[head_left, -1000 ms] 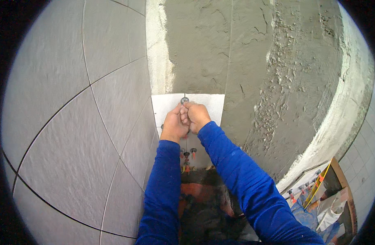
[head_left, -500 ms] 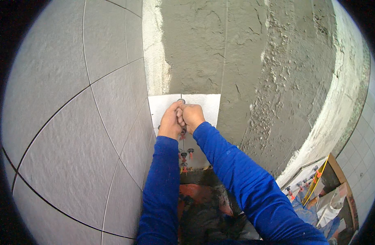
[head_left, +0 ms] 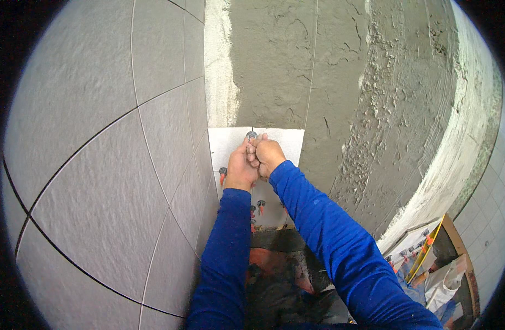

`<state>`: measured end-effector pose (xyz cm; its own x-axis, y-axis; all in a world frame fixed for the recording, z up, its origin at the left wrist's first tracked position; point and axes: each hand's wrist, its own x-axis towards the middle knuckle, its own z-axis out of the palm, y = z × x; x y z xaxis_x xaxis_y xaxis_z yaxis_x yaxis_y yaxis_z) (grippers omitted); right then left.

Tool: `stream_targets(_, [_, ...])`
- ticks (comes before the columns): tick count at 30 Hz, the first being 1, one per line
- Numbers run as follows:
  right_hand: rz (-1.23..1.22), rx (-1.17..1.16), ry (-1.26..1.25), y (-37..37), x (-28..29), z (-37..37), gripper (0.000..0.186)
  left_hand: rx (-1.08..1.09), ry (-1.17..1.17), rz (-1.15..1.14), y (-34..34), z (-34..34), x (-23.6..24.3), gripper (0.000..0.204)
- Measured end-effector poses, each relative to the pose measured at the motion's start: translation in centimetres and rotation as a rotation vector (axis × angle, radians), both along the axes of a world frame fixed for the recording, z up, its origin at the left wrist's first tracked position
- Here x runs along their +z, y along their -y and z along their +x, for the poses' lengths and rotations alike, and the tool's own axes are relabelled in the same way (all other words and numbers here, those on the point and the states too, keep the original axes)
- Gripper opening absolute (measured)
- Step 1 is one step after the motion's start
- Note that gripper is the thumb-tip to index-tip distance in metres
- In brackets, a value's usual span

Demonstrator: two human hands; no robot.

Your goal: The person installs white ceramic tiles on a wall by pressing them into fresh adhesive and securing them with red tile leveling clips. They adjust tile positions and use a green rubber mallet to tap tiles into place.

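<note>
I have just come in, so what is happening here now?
A person in blue sleeves has the left hand and right hand close together at a small round grey piece, on the seam between two white tiles. The fingers are curled, but their exact grip is unclear. Above the tiles in the picture is a mortar-like grey surface; an orange-and-black piece sits beside the left hand.

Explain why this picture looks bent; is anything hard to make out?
Head view: fisheye distortion bows the grey wall tiles and leaves black corners; head view: the area between the sleeves is dark; head view: the round grey piece at the left hand is too small for fine detail.
</note>
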<state>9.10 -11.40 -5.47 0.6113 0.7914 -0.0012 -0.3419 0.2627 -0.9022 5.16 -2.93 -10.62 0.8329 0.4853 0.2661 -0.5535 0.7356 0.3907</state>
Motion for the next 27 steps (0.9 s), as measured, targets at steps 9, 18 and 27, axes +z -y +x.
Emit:
stream_targets(9, [-0.187,-0.130,0.410,0.7,0.2,-0.3,0.035,0.422,-0.465,0.228,0.1,-0.7,1.9,0.027])
stream_targets(18, [0.004,-0.039,0.111,-0.8,-0.8,0.4,0.033,0.061,-0.100,-0.028,-0.1,0.5,-0.4,0.036])
stream_targets(27, [-0.059,-0.099,0.266,0.2,0.0,-0.4,0.029,0.463,-0.508,0.368,-0.8,-0.3,1.7,0.029])
